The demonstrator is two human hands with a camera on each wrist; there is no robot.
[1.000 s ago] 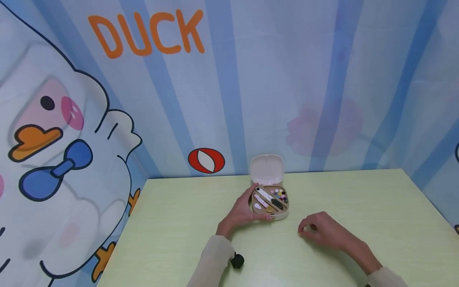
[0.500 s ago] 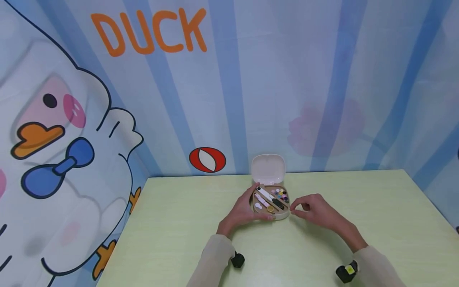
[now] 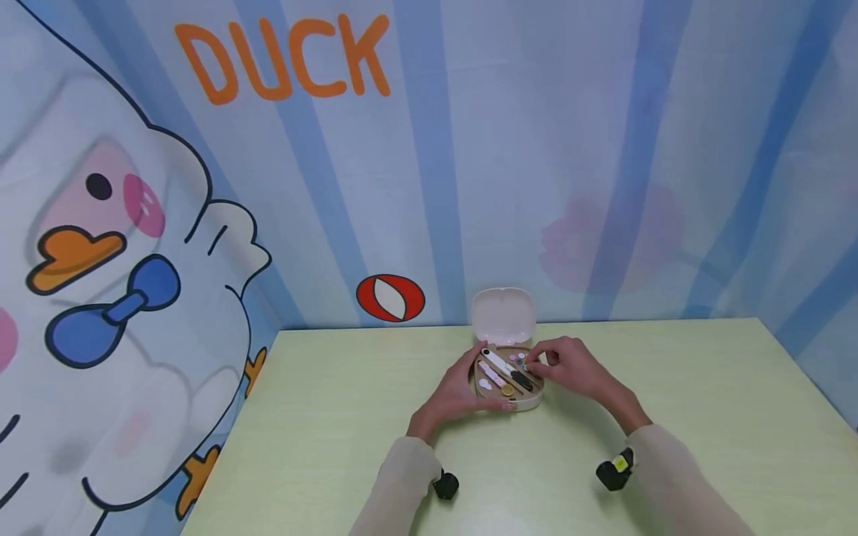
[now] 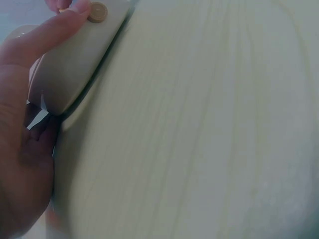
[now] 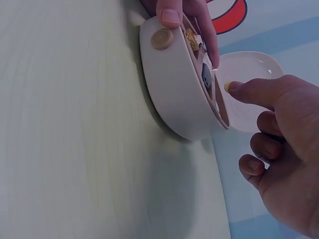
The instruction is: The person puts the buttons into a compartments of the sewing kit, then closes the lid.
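Note:
A small white sewing case (image 3: 527, 403) lies on the table with its lid (image 3: 504, 316) raised at the back. My left hand (image 3: 456, 388) grips its left side, thumb at the front near a tan button-shaped catch (image 5: 162, 39). Inside are a white and black tool (image 3: 518, 378), a pink and white tool (image 3: 491, 373), a gold-coloured round piece (image 5: 191, 40) and several small coloured round pieces (image 3: 520, 359). Over the case's right-hand compartment, my right hand (image 3: 571, 364) pinches a small yellow round piece (image 5: 227, 86) between thumb and index finger, its other fingers curled.
The pale wood-grain table (image 3: 335, 417) reaches back to a blue striped curtain (image 3: 496, 164) printed with a duck. Dark wrist cameras hang below the left sleeve (image 3: 395, 484) and the right sleeve (image 3: 684, 484).
My right hand has moved left and away from me, from the table right of the case to over its right-hand compartment. The left hand keeps its hold on the case.

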